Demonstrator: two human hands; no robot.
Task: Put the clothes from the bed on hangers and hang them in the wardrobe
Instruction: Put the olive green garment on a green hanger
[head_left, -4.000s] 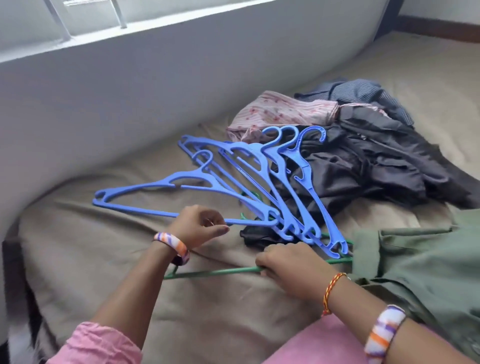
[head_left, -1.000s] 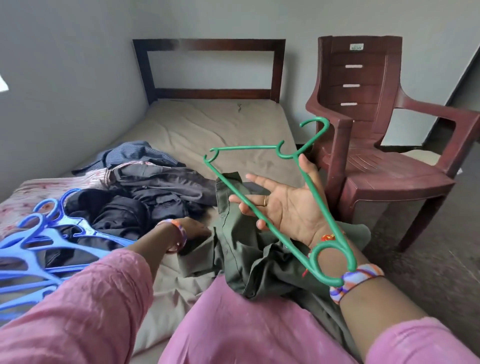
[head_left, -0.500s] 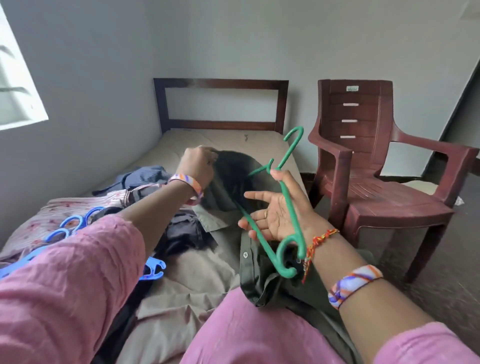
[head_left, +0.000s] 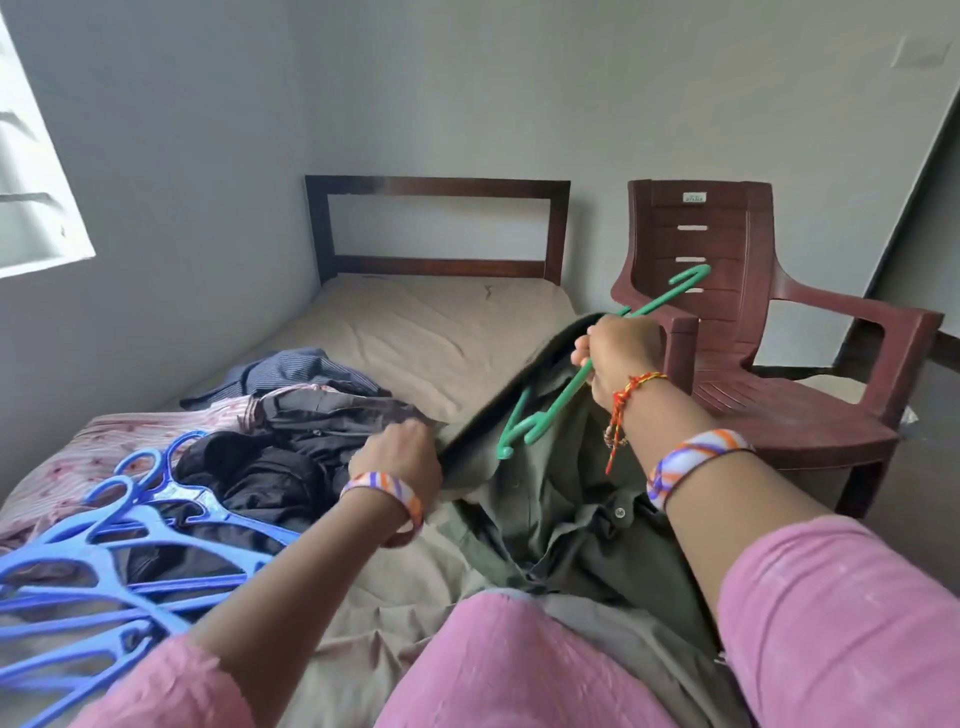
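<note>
On the beige-sheeted bed (head_left: 415, 332), an olive-green buttoned cotton shirt (head_left: 561, 519) is spread at the near edge. A thin green plastic hanger (head_left: 550, 400) is gripped by the right hand (head_left: 618, 353), fingers wrapped shut around its arm. The shirt's collar edge is pinched by the left hand (head_left: 400, 457). Advised: the collar is held open and one hanger arm is fed in first. Blue plastic hangers (head_left: 104, 561) lie beside a dark clothes pile (head_left: 291, 441).
</note>
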